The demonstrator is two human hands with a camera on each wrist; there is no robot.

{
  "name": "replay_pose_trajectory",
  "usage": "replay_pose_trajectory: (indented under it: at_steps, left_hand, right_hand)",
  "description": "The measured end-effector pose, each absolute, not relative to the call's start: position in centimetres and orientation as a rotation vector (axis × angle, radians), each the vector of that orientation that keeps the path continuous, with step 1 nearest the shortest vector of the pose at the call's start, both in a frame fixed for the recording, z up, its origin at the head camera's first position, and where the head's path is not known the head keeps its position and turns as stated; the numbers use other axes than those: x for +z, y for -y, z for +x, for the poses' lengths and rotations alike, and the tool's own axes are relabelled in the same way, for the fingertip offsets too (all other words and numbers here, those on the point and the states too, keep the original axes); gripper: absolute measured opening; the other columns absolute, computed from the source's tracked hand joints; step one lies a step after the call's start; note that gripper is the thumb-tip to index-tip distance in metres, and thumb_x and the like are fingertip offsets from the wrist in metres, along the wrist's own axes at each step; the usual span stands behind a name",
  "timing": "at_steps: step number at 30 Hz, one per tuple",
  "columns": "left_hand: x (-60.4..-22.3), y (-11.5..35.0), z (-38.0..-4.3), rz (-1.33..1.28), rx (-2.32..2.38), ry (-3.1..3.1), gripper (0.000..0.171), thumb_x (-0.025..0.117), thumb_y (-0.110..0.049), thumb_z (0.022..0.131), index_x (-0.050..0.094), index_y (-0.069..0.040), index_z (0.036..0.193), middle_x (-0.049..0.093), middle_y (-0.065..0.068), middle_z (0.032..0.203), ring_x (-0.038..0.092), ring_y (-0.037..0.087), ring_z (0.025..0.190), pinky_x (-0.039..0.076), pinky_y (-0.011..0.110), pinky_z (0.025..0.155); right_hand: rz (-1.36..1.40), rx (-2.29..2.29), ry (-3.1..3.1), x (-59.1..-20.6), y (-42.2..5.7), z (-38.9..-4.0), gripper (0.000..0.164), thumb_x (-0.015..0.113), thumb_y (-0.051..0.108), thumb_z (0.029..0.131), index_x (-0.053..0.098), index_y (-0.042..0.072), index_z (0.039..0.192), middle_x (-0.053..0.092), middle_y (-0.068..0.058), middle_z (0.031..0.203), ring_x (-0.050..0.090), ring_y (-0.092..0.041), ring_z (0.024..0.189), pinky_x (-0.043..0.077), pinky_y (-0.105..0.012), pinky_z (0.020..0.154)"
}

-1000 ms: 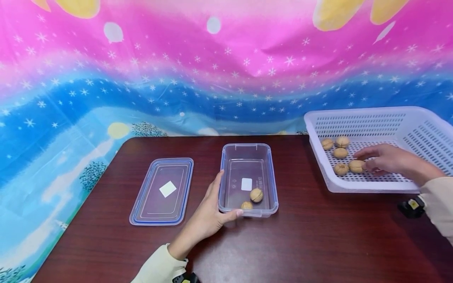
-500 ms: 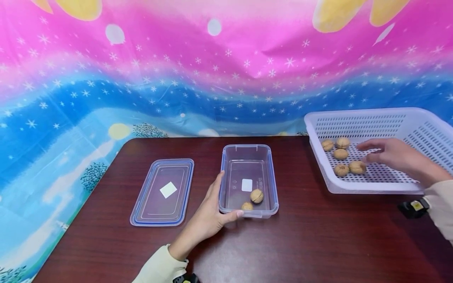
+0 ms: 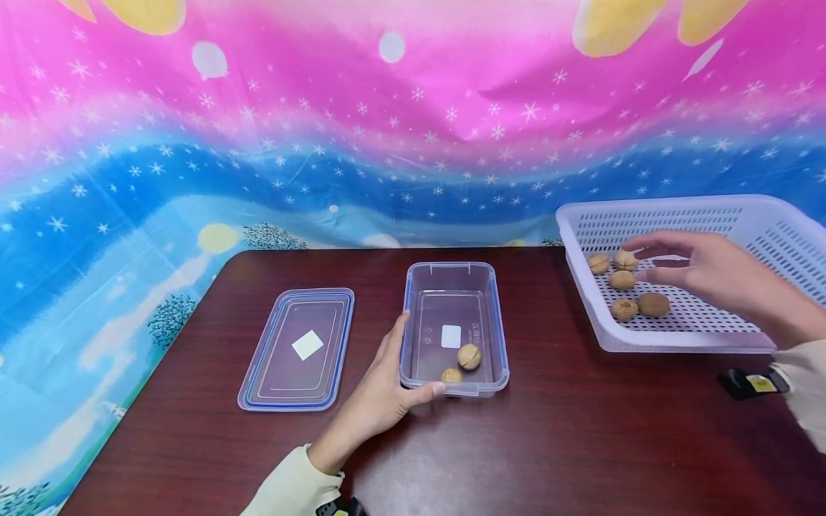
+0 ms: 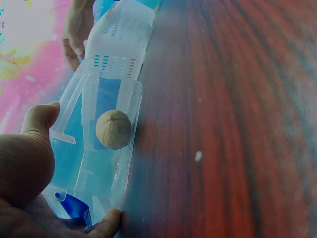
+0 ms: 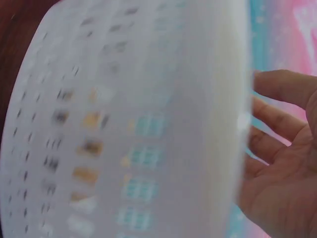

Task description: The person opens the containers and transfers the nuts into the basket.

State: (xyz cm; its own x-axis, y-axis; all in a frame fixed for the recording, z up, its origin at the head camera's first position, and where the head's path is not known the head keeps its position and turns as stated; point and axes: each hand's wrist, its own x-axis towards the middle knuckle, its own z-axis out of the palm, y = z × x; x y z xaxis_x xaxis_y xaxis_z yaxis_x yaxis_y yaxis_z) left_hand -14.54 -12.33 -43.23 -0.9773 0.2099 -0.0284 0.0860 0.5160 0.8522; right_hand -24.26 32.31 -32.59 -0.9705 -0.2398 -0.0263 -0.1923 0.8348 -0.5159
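My left hand grips the near-left corner of a clear plastic food container with blue edging, thumb over the front rim and fingers along its side. Two walnuts lie inside it near the front, one round walnut plain to see, the other walnut partly behind the rim. On the right, my right hand hovers over a white perforated basket, thumb and fingers parted around nothing. Its fingertips are right by the walnuts at the basket's left side, where several lie.
A clear lid with blue edging and a white label lies flat left of the container. All stand on a dark red-brown wooden table. A printed pink and blue cloth hangs behind the table's far edge.
My right hand has drawn away from the front walnut and moved up and left toward the rear walnuts, leaving that walnut in the basket. My left hand has kept its grip on the container.
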Motion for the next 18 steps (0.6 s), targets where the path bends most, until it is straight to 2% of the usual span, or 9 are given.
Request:
replay_pose_trajectory:
  at_steps: [1, 3, 4, 5, 8, 10, 13, 16, 18]
  left_hand:
    - [-43.2, 12.3, -14.5, 0.256, 1.462, -2.623, 0.119, 0.089, -0.037, 0.082, 0.009, -0.030, 0.170, 0.026, 0.009, 0.172, 0.040, 0.033, 0.149, 0.036, 0.056, 0.118]
    - [-43.2, 12.3, -14.5, 0.252, 1.459, -2.625, 0.118, 0.089, -0.036, 0.083, 0.010, -0.030, 0.170, 0.025, 0.009, 0.172, 0.040, 0.033, 0.149, 0.036, 0.056, 0.119]
    - [-43.2, 12.3, -14.5, 0.251, 1.457, -2.626, 0.118, 0.089, -0.036, 0.083, 0.010, -0.029, 0.170, 0.025, 0.009, 0.172, 0.039, 0.033, 0.150, 0.036, 0.056, 0.119]
    - [-43.1, 12.3, -14.5, 0.251, 1.454, -2.626, 0.118, 0.089, -0.036, 0.083, 0.010, -0.029, 0.170, 0.025, 0.009, 0.172, 0.039, 0.033, 0.150, 0.036, 0.057, 0.119]
    - [-43.1, 12.3, -14.6, 0.249, 1.452, -2.623, 0.118, 0.089, -0.037, 0.083, 0.010, -0.029, 0.170, 0.024, 0.008, 0.173, 0.038, 0.032, 0.151, 0.036, 0.056, 0.119]
    - [-43.1, 12.2, -14.6, 0.253, 1.455, -2.622, 0.118, 0.089, -0.037, 0.083, 0.010, -0.029, 0.170, 0.024, 0.009, 0.173, 0.037, 0.033, 0.151, 0.036, 0.056, 0.119]
    - [-43.1, 12.2, -14.5, 0.251, 1.456, -2.622, 0.119, 0.089, -0.037, 0.082, 0.010, -0.029, 0.170, 0.025, 0.009, 0.172, 0.038, 0.033, 0.151, 0.036, 0.056, 0.119]
    - [-43.1, 12.3, -14.5, 0.246, 1.451, -2.624, 0.118, 0.089, -0.037, 0.083, 0.010, -0.029, 0.170, 0.025, 0.009, 0.172, 0.038, 0.033, 0.151, 0.036, 0.056, 0.119]
    - [-43.1, 12.3, -14.5, 0.247, 1.446, -2.628, 0.118, 0.089, -0.038, 0.083, 0.009, -0.030, 0.170, 0.025, 0.009, 0.172, 0.038, 0.033, 0.151, 0.036, 0.057, 0.119]
  right_hand:
    - [-0.352, -0.817, -2.916, -32.3, -31.8, -24.0, 0.053, 0.071, 0.031, 0.101, 0.058, 0.014, 0.149, 0.063, -0.024, 0.142, 0.073, -0.017, 0.115, 0.054, -0.033, 0.093]
    - [-0.342, -0.817, -2.909, -31.8, -30.7, -23.6, 0.053, 0.072, 0.038, 0.100, 0.059, 0.020, 0.148, 0.064, -0.019, 0.143, 0.071, -0.021, 0.120, 0.052, -0.044, 0.096]
    - [-0.354, -0.836, -2.898, -31.7, -30.2, -23.4, 0.052, 0.072, 0.038, 0.100, 0.060, 0.022, 0.147, 0.065, -0.017, 0.143, 0.070, -0.021, 0.122, 0.052, -0.046, 0.096]
    - [-0.366, -0.866, -2.882, -31.6, -29.8, -23.2, 0.051, 0.073, 0.038, 0.099, 0.061, 0.023, 0.147, 0.065, -0.016, 0.143, 0.070, -0.012, 0.119, 0.053, -0.045, 0.097]
    - [-0.432, -0.969, -2.847, -31.4, -28.4, -22.5, 0.047, 0.077, 0.032, 0.097, 0.065, 0.025, 0.142, 0.069, -0.005, 0.138, 0.063, 0.013, 0.107, 0.052, -0.021, 0.088]
    - [-0.513, -1.034, -2.816, -31.4, -27.5, -22.0, 0.044, 0.077, 0.024, 0.097, 0.066, 0.023, 0.140, 0.070, 0.002, 0.135, 0.065, 0.010, 0.108, 0.052, -0.014, 0.084]
    - [-0.623, -1.079, -2.766, -31.1, -25.8, -21.4, 0.043, 0.077, 0.019, 0.097, 0.067, 0.025, 0.138, 0.069, 0.006, 0.132, 0.068, 0.002, 0.107, 0.055, -0.020, 0.073]
    - [-0.740, -1.061, -2.735, -31.0, -24.0, -21.1, 0.042, 0.077, 0.020, 0.096, 0.067, 0.029, 0.136, 0.070, 0.007, 0.131, 0.069, -0.004, 0.111, 0.056, -0.023, 0.076]
    - [-0.812, -1.064, -2.691, -30.9, -22.7, -21.0, 0.042, 0.077, 0.020, 0.096, 0.067, 0.028, 0.136, 0.070, 0.003, 0.133, 0.069, -0.011, 0.116, 0.057, -0.026, 0.081]
